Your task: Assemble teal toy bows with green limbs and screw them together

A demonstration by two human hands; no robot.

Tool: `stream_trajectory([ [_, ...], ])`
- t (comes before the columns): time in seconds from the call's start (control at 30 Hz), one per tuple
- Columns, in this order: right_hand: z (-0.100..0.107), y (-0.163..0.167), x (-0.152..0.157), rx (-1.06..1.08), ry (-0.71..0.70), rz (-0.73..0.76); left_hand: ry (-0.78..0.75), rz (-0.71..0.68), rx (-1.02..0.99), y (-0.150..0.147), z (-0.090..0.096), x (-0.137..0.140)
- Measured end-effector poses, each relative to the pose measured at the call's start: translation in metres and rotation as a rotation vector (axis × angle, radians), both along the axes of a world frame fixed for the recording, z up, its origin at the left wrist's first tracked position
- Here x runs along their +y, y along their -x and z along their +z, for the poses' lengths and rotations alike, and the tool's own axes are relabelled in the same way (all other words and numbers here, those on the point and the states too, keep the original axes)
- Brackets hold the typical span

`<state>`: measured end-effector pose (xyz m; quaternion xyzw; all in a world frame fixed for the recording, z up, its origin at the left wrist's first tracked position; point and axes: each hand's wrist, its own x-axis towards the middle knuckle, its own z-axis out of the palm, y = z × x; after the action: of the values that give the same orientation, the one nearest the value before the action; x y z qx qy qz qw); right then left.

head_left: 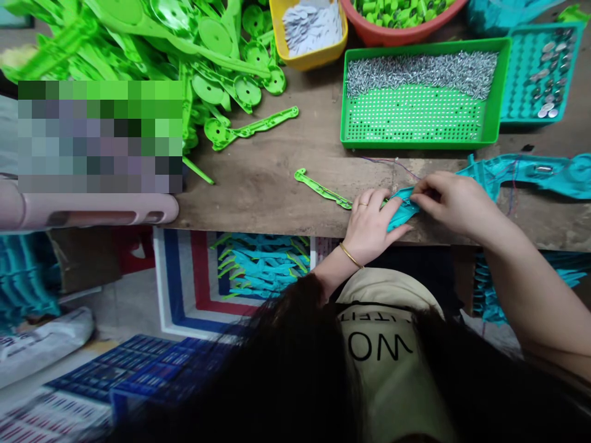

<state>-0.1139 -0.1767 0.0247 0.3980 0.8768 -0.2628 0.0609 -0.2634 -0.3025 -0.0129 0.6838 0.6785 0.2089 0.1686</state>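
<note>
At the table's front edge a teal plastic shell piece [402, 212] lies under my hands. My left hand [372, 221], with a ring and a gold bangle, grips its left side. My right hand [450, 200] is pinched at the inner side of the shell; whatever sits between its fingertips is too small or hidden to name. A narrow lime green arm piece [323, 189] sticks out leftward from beneath my left hand. Thin red and blue wires [390, 161] trail behind the hands. On the right lies another teal shell [549, 175] with wires and a small metal cylinder.
A green perforated tray [415, 144] of small screws stands behind my hands, beside a teal tray [521, 114] with metal discs. Farther back are a yellow bin [318, 59] and a red bowl [406, 35]. Green parts [217, 37] heap at left. Below, a striped box [201, 271] holds assembled pieces.
</note>
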Motion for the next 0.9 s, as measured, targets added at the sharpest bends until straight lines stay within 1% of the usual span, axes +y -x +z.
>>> stream_trajectory([
  [0.27, -0.005, -0.002, 0.002, 0.042, 0.016, -0.026, 0.019, 0.0, 0.015, 0.0, -0.001, 0.0],
  [0.5, 0.0, 0.0, 0.003, -0.036, 0.048, -0.061, 0.018, 0.001, 0.014, 0.0, -0.001, 0.0],
  [0.7, 0.006, 0.001, 0.003, -0.072, 0.037, 0.006, 0.015, 0.003, 0.015, 0.001, -0.001, 0.0],
  [0.8, 0.004, 0.0, 0.004, -0.081, 0.043, 0.026, 0.014, 0.002, 0.019, 0.001, 0.0, 0.0],
  [0.9, 0.001, 0.001, 0.004, -0.135, -0.006, 0.027, 0.0, 0.002, 0.028, 0.001, -0.001, 0.0],
])
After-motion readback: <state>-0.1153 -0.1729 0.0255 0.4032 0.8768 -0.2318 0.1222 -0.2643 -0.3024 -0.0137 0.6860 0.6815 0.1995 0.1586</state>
